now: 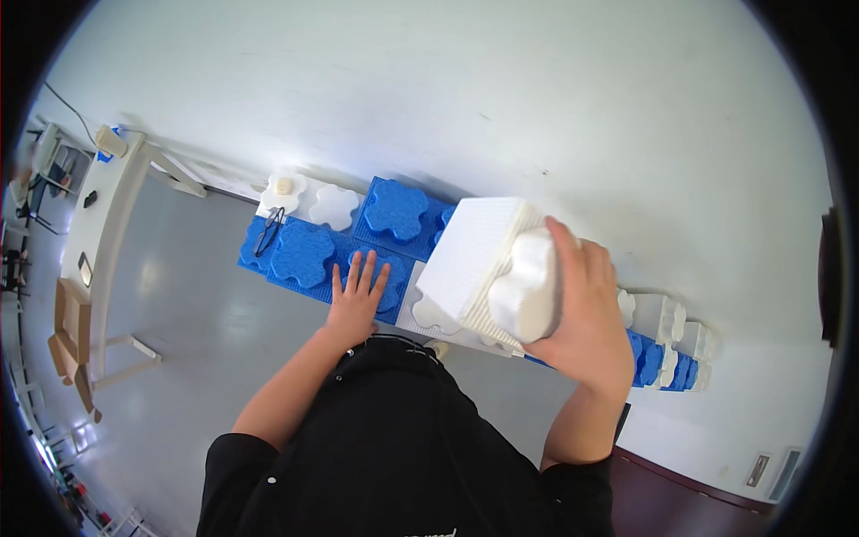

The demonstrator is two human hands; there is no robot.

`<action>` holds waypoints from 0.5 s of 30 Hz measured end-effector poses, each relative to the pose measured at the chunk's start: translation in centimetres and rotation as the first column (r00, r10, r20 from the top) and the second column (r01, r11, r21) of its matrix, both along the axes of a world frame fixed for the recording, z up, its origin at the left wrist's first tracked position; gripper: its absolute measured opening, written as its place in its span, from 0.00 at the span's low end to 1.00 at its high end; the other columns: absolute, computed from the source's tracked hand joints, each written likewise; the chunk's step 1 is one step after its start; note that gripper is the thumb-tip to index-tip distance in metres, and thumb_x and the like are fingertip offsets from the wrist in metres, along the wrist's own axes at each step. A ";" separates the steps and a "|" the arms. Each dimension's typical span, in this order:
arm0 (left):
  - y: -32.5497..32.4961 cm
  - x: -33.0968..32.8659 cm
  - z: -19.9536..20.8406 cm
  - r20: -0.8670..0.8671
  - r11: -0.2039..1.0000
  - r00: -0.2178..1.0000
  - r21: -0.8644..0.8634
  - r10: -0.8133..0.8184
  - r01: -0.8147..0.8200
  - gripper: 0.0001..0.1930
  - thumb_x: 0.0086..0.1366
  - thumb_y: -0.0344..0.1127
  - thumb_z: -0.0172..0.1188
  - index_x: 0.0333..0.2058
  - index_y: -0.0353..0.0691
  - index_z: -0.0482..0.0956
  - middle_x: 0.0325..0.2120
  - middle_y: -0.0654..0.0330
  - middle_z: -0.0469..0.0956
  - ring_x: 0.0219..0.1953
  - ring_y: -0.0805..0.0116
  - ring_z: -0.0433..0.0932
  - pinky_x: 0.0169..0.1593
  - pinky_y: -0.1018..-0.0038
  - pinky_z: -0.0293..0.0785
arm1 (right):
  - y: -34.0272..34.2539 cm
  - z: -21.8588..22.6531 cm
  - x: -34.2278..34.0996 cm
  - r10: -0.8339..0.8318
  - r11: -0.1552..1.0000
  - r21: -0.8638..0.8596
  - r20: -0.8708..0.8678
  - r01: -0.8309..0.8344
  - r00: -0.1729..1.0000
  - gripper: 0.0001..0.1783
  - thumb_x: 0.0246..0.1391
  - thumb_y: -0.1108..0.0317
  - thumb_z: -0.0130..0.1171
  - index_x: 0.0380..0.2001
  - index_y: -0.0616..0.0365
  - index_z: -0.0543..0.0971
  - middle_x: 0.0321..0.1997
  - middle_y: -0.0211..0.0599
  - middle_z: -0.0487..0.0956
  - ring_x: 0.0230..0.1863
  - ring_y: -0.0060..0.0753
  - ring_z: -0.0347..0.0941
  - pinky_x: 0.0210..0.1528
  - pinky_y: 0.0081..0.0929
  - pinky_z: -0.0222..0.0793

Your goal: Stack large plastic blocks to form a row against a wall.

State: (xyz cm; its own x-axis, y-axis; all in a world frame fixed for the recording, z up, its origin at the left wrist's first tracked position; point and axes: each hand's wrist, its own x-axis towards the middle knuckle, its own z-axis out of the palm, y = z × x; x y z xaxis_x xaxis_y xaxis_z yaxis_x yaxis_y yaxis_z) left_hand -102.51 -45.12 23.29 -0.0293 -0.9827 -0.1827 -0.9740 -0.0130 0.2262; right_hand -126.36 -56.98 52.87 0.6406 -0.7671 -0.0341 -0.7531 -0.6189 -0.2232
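My right hand (pixel 586 309) grips a large white building block (pixel 474 255) by its rounded, flower-shaped stud. The block is tilted and raised above a row of similar blocks, hiding part of the row. My left hand (pixel 356 309) lies with fingers spread on a blue block (pixel 386 286) near the row's front edge. Beyond it sits another blue block (pixel 394 210) with the same kind of stud. To the left of that hand are a blue stud (pixel 302 253) and a white stud (pixel 334 207). Dark-framed glasses (pixel 268 231) rest on the blue blocks at the left end.
A small beige piece (pixel 284 186) sits on the far-left white stud. The row runs along a pale wall (pixel 555 98), with more white and blue blocks (pixel 662 318) farther right. At left stand a white table (pixel 121 206) and an open cardboard box (pixel 73 327).
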 end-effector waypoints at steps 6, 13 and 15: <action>1.7 2.8 0.9 -0.384 0.989 0.916 -0.044 0.117 -0.144 0.57 0.54 0.39 0.76 0.77 0.37 0.50 0.78 0.40 0.46 0.80 0.35 0.43 0.76 0.32 0.45 | -0.1 -5.2 1.9 0.074 0.997 0.024 0.161 -0.079 0.984 0.72 0.28 0.61 0.85 0.78 0.53 0.56 0.59 0.53 0.71 0.62 0.60 0.65 0.69 0.50 0.60; 8.5 6.8 3.8 -0.437 0.815 0.782 -0.162 0.446 -0.556 0.39 0.60 0.24 0.60 0.72 0.31 0.60 0.68 0.38 0.66 0.73 0.37 0.60 0.74 0.53 0.61 | 0.5 -9.4 15.1 0.260 0.960 0.049 0.200 -0.274 0.945 0.73 0.32 0.54 0.85 0.79 0.52 0.52 0.59 0.56 0.70 0.63 0.63 0.65 0.70 0.55 0.58; 10.9 7.8 3.3 -0.464 0.688 0.638 -0.082 0.614 -0.721 0.37 0.63 0.25 0.58 0.71 0.31 0.60 0.68 0.38 0.66 0.72 0.37 0.63 0.73 0.52 0.62 | 0.6 -9.7 19.3 0.262 0.954 0.119 0.116 -0.276 0.958 0.73 0.33 0.50 0.84 0.79 0.52 0.52 0.60 0.60 0.70 0.64 0.63 0.65 0.69 0.57 0.58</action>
